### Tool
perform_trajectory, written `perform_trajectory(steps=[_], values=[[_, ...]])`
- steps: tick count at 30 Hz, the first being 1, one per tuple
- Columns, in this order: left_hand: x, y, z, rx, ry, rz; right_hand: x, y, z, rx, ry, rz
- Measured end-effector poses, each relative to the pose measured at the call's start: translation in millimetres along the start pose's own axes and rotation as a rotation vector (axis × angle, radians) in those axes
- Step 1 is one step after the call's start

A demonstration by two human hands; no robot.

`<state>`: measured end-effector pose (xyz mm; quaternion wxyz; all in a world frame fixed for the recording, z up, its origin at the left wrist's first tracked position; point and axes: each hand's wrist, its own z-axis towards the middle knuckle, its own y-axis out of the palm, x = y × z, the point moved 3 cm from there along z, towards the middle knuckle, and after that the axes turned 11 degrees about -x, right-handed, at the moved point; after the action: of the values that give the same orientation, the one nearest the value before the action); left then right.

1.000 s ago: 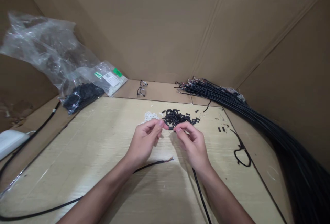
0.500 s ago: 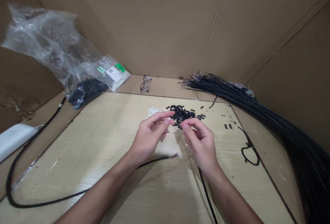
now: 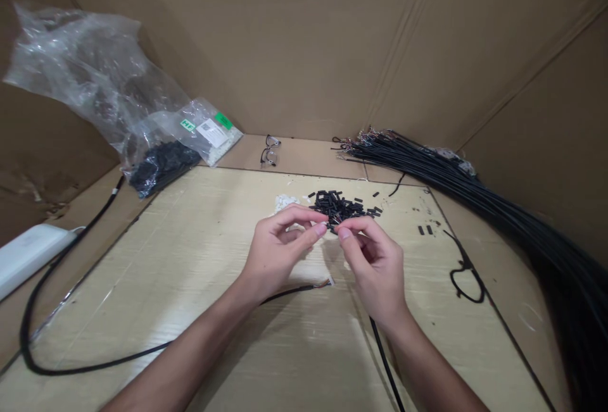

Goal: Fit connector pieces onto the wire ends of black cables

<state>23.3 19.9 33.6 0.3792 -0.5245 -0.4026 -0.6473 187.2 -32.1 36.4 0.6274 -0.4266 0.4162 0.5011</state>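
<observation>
My left hand (image 3: 280, 244) is closed in a pinch, with a small white connector housing (image 3: 325, 224) just showing at the fingertips. Facing it, my right hand (image 3: 373, 266) pinches the thin wire ends of a black cable (image 3: 384, 361), which runs down out of the palm to the bottom edge. The fingertips of both hands are close together, a small gap apart. Behind them lie a heap of short black tubes (image 3: 342, 204) and a small pile of white housings (image 3: 285, 202). Below the hands, another cable end (image 3: 304, 288) has coloured wires and a white tip.
A thick bundle of black cables (image 3: 475, 209) lies along the right side. At back left are clear plastic bags (image 3: 164, 165), one holding dark parts. Glasses (image 3: 269, 151) rest at the back, a black cable loop (image 3: 468, 282) at right, a white box (image 3: 33, 257) at left. Cardboard walls surround the table.
My left hand's thumb and forefinger have closed together and moved slightly right, towards the right fingertips. The white housing now shows between them. My right hand keeps its pinch.
</observation>
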Motion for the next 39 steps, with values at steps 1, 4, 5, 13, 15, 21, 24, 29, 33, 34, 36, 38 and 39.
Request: perform_trajectory(steps=[1,4,5,13,15,21,24,29,33,34,36,38,39], values=[[0.5,0.1,-0.1,-0.005,0.008,0.002,0.4,-0.3,-0.3,0.001,0.002,-0.005],[0.1,0.5,-0.6,-0.021,-0.002,-0.025,1.9,-0.8,-1.4,0.010,0.019,-0.010],[-0.3,0.7,-0.8,-0.025,-0.007,-0.033,2.4,-0.9,-1.6,0.013,0.026,-0.008],[1.5,3.2,-1.5,-0.050,-0.012,-0.063,5.0,1.2,-0.6,0.011,0.037,0.009],[1.7,3.0,-1.9,-0.054,-0.032,-0.085,5.7,1.4,-0.9,0.013,0.038,0.009],[0.8,2.0,-1.7,-0.071,-0.033,-0.164,4.4,1.4,-2.0,0.015,0.050,0.005],[0.6,3.3,-0.3,-0.083,-0.033,-0.172,2.7,1.2,-1.8,0.014,0.049,0.001],[0.5,3.6,-0.7,-0.068,-0.041,-0.143,2.2,0.7,-2.1,0.010,0.054,-0.009],[-1.4,2.7,-2.0,-0.069,-0.041,-0.134,3.7,0.9,-2.5,0.009,0.060,-0.013],[-1.9,2.8,-2.1,-0.075,-0.045,-0.140,3.8,1.0,-2.5,0.007,0.055,-0.016],[-2.3,3.1,-1.8,-0.080,-0.054,-0.157,3.4,1.3,-2.5,0.001,0.045,-0.018],[-2.2,3.7,-1.2,-0.078,-0.064,-0.176,2.8,1.3,-2.6,-0.004,0.044,-0.016],[-2.2,3.8,-0.9,-0.075,-0.070,-0.184,2.6,1.3,-2.7,-0.004,0.046,-0.015]])
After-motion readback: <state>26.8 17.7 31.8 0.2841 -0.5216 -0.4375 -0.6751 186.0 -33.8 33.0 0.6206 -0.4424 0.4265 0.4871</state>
